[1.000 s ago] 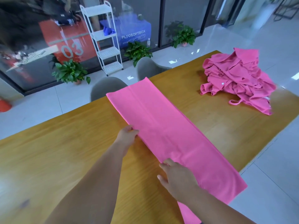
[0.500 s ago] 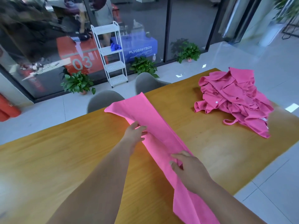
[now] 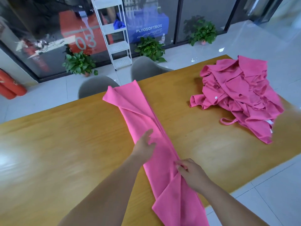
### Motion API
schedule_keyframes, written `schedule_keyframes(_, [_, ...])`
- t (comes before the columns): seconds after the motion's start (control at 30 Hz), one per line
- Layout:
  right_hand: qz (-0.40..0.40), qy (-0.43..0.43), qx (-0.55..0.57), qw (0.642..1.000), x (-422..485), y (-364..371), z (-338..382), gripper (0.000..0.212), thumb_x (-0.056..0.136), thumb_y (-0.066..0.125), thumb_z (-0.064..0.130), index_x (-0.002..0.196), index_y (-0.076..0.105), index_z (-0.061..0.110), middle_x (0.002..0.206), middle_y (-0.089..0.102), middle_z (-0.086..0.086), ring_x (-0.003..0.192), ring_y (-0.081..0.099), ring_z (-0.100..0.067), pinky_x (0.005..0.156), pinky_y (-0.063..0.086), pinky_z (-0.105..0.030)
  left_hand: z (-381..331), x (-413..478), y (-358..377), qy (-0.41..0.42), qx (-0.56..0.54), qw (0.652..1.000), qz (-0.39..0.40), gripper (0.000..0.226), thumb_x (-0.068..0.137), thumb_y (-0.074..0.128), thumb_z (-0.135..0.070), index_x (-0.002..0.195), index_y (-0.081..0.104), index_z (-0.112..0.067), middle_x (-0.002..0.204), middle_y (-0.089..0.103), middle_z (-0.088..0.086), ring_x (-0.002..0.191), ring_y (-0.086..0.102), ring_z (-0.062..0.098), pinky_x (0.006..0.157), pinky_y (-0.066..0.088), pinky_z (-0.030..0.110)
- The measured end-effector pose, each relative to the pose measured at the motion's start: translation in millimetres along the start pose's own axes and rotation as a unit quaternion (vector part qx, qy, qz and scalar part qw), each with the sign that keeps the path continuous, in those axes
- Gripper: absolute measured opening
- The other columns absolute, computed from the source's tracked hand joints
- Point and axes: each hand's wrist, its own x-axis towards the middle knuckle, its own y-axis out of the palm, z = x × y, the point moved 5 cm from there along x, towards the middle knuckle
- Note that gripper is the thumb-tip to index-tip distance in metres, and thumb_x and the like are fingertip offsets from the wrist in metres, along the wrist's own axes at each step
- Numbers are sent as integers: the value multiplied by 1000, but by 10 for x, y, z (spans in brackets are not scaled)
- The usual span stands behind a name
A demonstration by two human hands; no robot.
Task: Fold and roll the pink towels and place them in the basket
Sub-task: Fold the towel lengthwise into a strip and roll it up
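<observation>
A long pink towel point(image 3: 138, 110) lies folded lengthwise into a narrow strip across the wooden table point(image 3: 65, 144), its near end hanging over the front edge. My left hand point(image 3: 145, 145) rests on the strip's middle with fingers spread and relaxed. My right hand point(image 3: 189, 173) pinches the folded-over right edge of the towel nearer to me. A heap of crumpled pink towels point(image 3: 239, 95) sits at the table's far right. No basket is in view.
Two grey chairs point(image 3: 96, 85) stand behind the table's far edge. Beyond them are a white shelf rack point(image 3: 114, 35), potted plants point(image 3: 79, 64) and a glass wall. The table's right edge drops to a tiled floor point(image 3: 268, 185).
The towel went from a wide flat band to a narrow strip as its left side was folded over to the right. Both hands moved right with it.
</observation>
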Motion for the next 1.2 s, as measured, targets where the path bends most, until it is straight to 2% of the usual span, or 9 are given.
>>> schedule_keyframes(0.1, [-16, -17, 11, 1000, -63, -39, -30, 29, 107, 56, 31, 132, 70, 37, 122, 59, 12, 114, 59, -3, 91, 38, -7, 249, -367, 92, 60, 105, 992, -34, 64, 97, 58, -14, 156, 45, -36, 147, 56, -14, 134, 53, 7, 110, 48, 31])
schedule_keyframes(0.17, [-30, -22, 22, 999, -122, -35, -56, 27, 106, 58, 30, 125, 72, 44, 117, 59, 13, 105, 60, 1, 86, 39, -4, 372, -607, 142, 83, 151, 984, -40, 63, 94, 60, -12, 153, 51, -32, 140, 57, -16, 134, 48, 8, 113, 46, 35])
schedule_keyframes(0.4, [-95, -6, 15, 995, -476, 100, -90, 31, 106, 56, 28, 122, 69, 50, 112, 52, 15, 96, 59, 2, 86, 44, -14, 681, -1186, 230, 171, 200, 965, -24, 47, 94, 60, -24, 141, 60, -28, 138, 58, -17, 125, 48, 8, 105, 48, 32])
schedule_keyframes(0.5, [-104, 12, 6, 994, -693, 229, -127, 34, 105, 55, 33, 130, 62, 55, 113, 52, 15, 98, 58, 0, 83, 43, -14, 827, -1355, 265, 153, 182, 971, 9, 46, 98, 60, -36, 144, 58, -32, 141, 52, -16, 131, 47, 6, 108, 47, 31])
schedule_keyframes(0.63, [-123, 25, -14, 992, -959, 372, -232, 30, 103, 56, 37, 129, 53, 52, 117, 53, 17, 99, 59, 0, 85, 54, -33, 1020, -1543, 339, 111, 162, 980, 43, 50, 96, 60, -53, 144, 55, -41, 135, 45, -21, 121, 55, 4, 98, 54, 32])
schedule_keyframes(0.83, [-56, -22, -105, 993, -1107, 422, -314, 34, 104, 55, 41, 137, 48, 38, 120, 50, 18, 101, 59, 2, 86, 56, -34, 1104, -1809, 502, 50, 134, 990, 6, 45, 90, 67, -59, 132, 61, -42, 109, 62, -20, 98, 60, 2, 89, 56, 33])
schedule_keyframes(1.03, [-20, -74, -69, 995, -1138, 255, -517, 37, 105, 54, 47, 139, 54, 33, 119, 55, 15, 102, 58, 5, 88, 50, -28, 951, -2016, 750, -47, 113, 988, -94, 16, 89, 69, -31, 104, 75, -27, 85, 68, -10, 79, 66, 14, 73, 58, 34])
schedule_keyframes(1.13, [-18, -65, 2, 998, -1183, 130, -677, 35, 105, 55, 47, 138, 56, 34, 115, 63, 15, 104, 63, -4, 90, 53, -33, 697, -2167, 954, -33, 82, 983, -160, 7, 90, 67, -33, 94, 71, -28, 96, 67, -9, 84, 67, 12, 77, 60, 37])
schedule_keyframes(1.2, [-19, -49, 69, 996, -1196, 63, -778, 32, 105, 56, 49, 134, 57, 37, 109, 69, 13, 97, 69, -8, 89, 57, -40, 429, -2288, 1229, 6, 5, 993, -118, 5, 96, 69, -30, 97, 67, -26, 99, 72, -10, 88, 70, 6, 79, 60, 34])
